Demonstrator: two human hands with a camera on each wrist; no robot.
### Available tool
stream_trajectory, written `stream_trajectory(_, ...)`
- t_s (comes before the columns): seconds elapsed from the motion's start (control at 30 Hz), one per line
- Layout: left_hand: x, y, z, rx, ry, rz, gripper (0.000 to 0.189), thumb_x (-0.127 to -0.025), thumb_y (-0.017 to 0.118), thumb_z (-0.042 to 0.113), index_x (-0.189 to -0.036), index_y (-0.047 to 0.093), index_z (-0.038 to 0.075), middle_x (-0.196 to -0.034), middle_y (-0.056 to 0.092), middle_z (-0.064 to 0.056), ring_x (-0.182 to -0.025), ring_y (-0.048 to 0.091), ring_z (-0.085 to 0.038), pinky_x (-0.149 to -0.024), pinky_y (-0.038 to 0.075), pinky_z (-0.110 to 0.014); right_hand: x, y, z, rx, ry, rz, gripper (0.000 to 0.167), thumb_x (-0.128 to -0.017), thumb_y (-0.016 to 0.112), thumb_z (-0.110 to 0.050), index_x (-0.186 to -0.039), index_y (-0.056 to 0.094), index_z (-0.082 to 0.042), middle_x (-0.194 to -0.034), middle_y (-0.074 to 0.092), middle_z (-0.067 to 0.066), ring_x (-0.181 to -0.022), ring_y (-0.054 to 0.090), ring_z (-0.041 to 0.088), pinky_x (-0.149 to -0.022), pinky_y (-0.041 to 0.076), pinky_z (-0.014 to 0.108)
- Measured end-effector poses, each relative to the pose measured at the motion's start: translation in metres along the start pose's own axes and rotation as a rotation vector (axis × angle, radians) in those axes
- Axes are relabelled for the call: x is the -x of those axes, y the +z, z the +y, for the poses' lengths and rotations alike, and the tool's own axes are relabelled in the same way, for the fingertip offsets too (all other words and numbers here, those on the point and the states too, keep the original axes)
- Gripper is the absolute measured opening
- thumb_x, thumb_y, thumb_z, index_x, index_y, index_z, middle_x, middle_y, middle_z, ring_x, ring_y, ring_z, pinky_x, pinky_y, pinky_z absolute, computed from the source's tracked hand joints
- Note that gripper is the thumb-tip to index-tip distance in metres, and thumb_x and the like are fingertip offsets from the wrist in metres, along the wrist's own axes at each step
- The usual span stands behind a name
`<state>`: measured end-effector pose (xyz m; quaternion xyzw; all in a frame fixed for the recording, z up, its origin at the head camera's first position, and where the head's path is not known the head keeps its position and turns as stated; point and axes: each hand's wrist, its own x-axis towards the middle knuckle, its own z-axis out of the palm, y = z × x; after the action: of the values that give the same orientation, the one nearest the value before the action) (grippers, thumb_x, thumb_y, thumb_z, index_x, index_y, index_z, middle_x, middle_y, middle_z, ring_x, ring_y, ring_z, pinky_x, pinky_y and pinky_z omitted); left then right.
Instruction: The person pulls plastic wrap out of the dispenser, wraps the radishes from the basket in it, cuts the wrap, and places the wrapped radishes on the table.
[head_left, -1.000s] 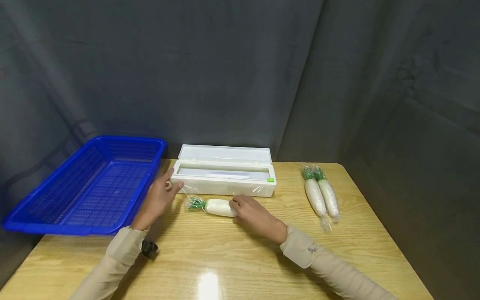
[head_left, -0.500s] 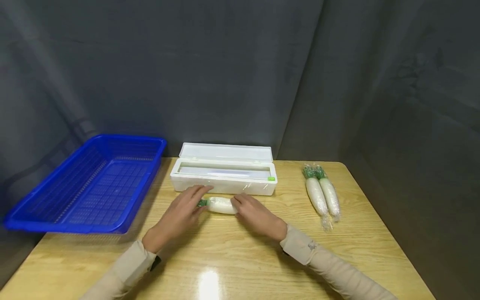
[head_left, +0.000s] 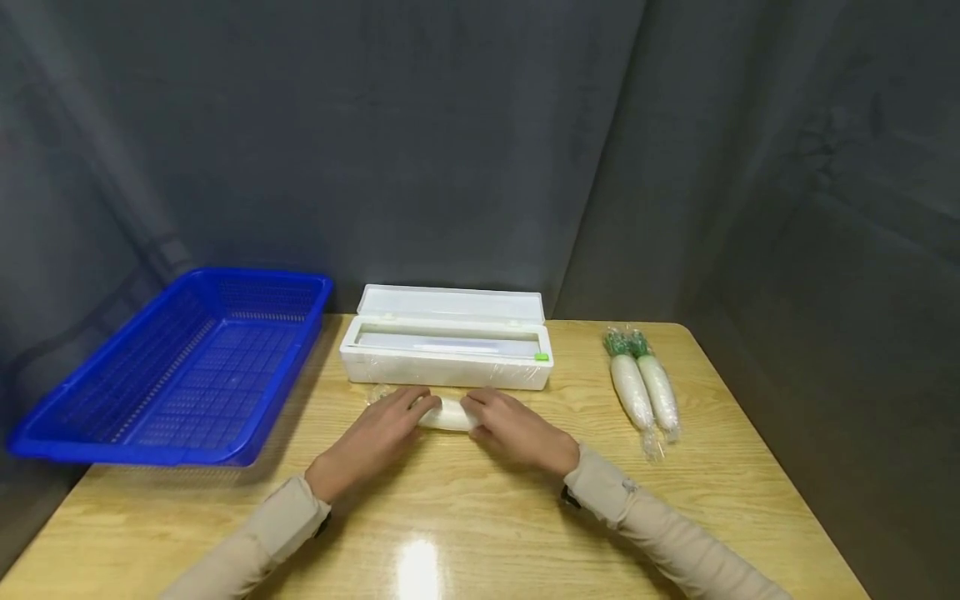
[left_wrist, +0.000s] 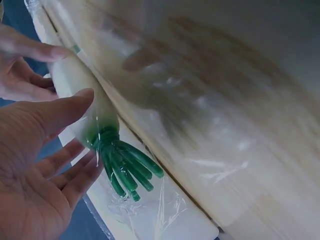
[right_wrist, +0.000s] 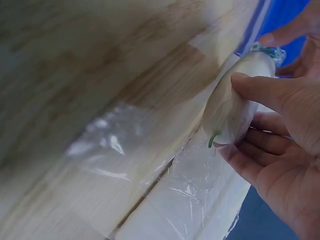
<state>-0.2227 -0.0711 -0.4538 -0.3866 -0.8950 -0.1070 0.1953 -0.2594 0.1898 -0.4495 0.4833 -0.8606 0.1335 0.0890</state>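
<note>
A white radish (head_left: 448,414) with cut green stalks (left_wrist: 127,167) lies crosswise on the table in front of the white cling film box (head_left: 446,367). Clear cling film (right_wrist: 187,192) wraps round it and spreads past both ends. My left hand (head_left: 381,432) grips the stalk end, thumb on one side and fingers on the other, hiding the stalks from the head view. The tapered end is gripped by my right hand (head_left: 519,429), its thumb on top and fingers curled beneath in the right wrist view. The box lid (head_left: 452,303) stands raised.
At the left sits a big blue plastic basket (head_left: 172,455). Two film-wrapped radishes (head_left: 632,392) lie side by side at the right of the wooden table (head_left: 600,550). Dark curtains (head_left: 450,150) hang behind and beside the table.
My left hand has come from the box's left end to the radish and taken hold of its stalk end. The right hand keeps its grip in nearly the same place.
</note>
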Motion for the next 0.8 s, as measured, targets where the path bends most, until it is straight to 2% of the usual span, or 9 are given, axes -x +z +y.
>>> stream_trajectory(0.23,-0.001,0.002,0.0,-0.009,-0.033,-0.028,0.059,-0.083,0.084,-0.002,-0.136,0.06,0.007,-0.133,0.063,-0.016,-0.123,0.063,-0.033,-0.096,0.058,-0.048,-0.003,-0.005,0.002,-0.099,0.011,-0.041,0.019,-0.095,0.077,-0.008,-0.111,0.067,-0.004,-0.108,0.068,0.008,-0.094,0.063,0.017,-0.081,0.056,0.031)
stream_trajectory(0.53,-0.007,0.005,-0.002,-0.077,-0.021,-0.022,0.062,-0.079,0.087,-0.004,-0.133,0.06,0.01,-0.129,0.063,-0.011,-0.115,0.063,-0.029,-0.093,0.059,-0.043,-0.004,-0.008,0.008,-0.216,0.071,-0.101,0.04,-0.098,0.074,-0.013,-0.134,0.065,0.002,-0.132,0.069,0.015,-0.118,0.066,0.024,-0.097,0.057,0.036)
stream_trajectory(0.8,-0.012,0.006,-0.002,-0.105,0.005,0.008,0.062,-0.072,0.089,-0.007,-0.125,0.062,0.009,-0.118,0.064,-0.008,-0.104,0.063,-0.026,-0.088,0.059,-0.04,-0.005,-0.009,0.012,-0.319,0.086,-0.124,0.038,-0.099,0.073,-0.013,-0.133,0.066,0.003,-0.127,0.071,0.012,-0.108,0.066,0.018,-0.091,0.057,0.033)
